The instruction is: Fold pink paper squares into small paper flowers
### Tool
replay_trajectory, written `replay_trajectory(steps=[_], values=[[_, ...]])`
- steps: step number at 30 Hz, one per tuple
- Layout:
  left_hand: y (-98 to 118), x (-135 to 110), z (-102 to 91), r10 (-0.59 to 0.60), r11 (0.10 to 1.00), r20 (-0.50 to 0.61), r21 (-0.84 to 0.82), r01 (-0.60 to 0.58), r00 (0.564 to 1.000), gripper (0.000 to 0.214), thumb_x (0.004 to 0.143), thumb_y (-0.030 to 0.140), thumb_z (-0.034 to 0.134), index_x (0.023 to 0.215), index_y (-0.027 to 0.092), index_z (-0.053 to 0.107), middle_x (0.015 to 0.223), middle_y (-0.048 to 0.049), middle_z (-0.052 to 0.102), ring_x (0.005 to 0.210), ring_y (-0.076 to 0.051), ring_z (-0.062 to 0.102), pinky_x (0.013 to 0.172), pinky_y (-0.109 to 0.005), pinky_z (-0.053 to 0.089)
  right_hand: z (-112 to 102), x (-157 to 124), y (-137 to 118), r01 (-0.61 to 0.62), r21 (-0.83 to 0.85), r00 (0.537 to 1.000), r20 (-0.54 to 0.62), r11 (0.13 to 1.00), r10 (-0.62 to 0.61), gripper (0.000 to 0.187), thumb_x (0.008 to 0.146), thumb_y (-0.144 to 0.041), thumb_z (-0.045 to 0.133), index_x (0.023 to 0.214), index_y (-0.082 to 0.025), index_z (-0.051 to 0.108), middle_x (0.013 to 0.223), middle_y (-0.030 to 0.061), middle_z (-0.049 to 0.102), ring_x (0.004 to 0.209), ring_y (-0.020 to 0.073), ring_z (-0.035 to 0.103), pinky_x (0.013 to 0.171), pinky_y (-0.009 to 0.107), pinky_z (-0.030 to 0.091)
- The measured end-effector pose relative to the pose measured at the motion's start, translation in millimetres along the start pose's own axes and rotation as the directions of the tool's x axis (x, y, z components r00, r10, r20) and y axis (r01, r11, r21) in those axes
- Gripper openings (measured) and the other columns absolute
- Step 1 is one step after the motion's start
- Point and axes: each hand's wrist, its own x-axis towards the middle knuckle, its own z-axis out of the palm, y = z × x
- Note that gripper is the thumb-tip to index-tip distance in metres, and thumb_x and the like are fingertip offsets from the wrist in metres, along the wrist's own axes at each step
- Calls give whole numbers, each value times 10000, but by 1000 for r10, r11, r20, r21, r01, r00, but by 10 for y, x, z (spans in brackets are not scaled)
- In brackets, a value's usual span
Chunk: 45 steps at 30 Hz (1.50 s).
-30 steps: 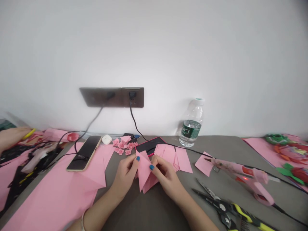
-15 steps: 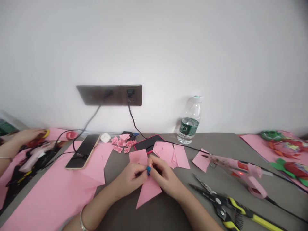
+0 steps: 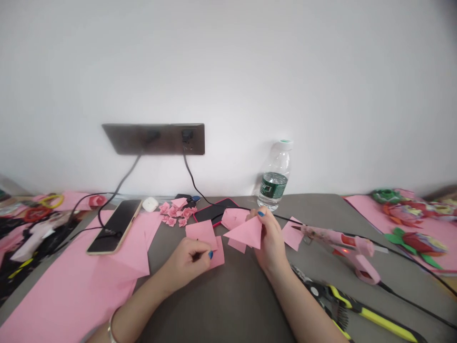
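My right hand is raised over the table with a folded pink paper triangle pinched in it, one point facing left. To the left, my left hand is closed, thumb against curled fingers, over pink paper squares. Whether anything small is between those fingers is hidden. Behind the triangle, more loose pink paper pieces lie partly covered. Small folded pink paper flowers are clustered beyond my left hand.
At right lie a pink glue gun, its light lit red, and yellow-black scissors. A water bottle stands by the wall. At left, a phone rests on large pink sheets. Cables cross the table.
My hands have parted: the right moved up and right with the folded paper, the left stayed low by the squares. The other person's hand at far left has left view.
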Motion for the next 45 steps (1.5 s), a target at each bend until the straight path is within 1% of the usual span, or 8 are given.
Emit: replay_trajectory(steps=[3,6,12,19,34,37,40,45], values=[[-38,7,-19,-8,1000,-172,-16,5,985,355,878,273,401,534,196,362,515,50,303,495,-106,300,500,-250,220,22,-28,3,-18,-32,997,76,999,21,281,855,-354,510,662,-234,346,603,-49,320,515,133,274,494,264,251],[-36,4,-14,-9,997,-196,-75,-5,981,410,946,379,341,653,171,540,559,29,432,512,-118,377,509,-240,282,83,-122,30,-9,-109,965,260,994,37,293,880,-370,525,660,-224,397,619,-43,331,540,133,289,509,265,242],[2,-1,33,-4,999,-99,45,8,995,411,932,379,443,585,168,507,512,30,481,494,-111,414,497,-229,281,164,-215,5,88,-245,928,373,966,10,334,914,-467,515,704,-215,455,677,-33,376,617,142,348,587,268,304],[-51,19,11,5,999,-301,48,10,954,332,933,329,451,679,168,593,512,21,554,494,-129,501,521,-221,371,157,-217,58,69,-353,868,482,933,119,337,910,-465,538,709,-210,447,678,-29,395,622,136,368,581,260,319],[-113,15,39,-76,985,-398,-169,9,914,218,911,340,520,1061,197,587,686,11,655,513,-132,583,522,-225,486,137,-174,150,64,-360,872,474,931,123,321,932,-456,496,739,-200,493,693,-19,434,658,148,412,634,263,348],[-99,19,29,-31,992,-452,-125,-29,891,320,885,297,559,1190,206,535,870,-38,687,666,-156,647,603,-249,533,140,-167,163,58,-361,890,441,931,116,346,918,-484,508,715,-206,478,665,-28,414,626,143,394,605,260,338],[-88,23,19,32,999,-415,-22,-45,909,353,849,277,609,1193,203,575,1003,-83,694,808,-192,671,677,-276,551,155,-166,163,58,-362,910,402,930,100,377,891,-517,536,687,-211,453,638,-38,389,589,135,363,562,255,318],[-67,18,22,69,997,-356,53,-54,932,390,798,268,673,1178,196,617,1011,-84,719,786,-194,685,677,-271,553,170,-166,150,38,-352,917,385,935,108,426,842,-541,588,633,-217,408,601,-48,357,562,126,328,534,253,296]])
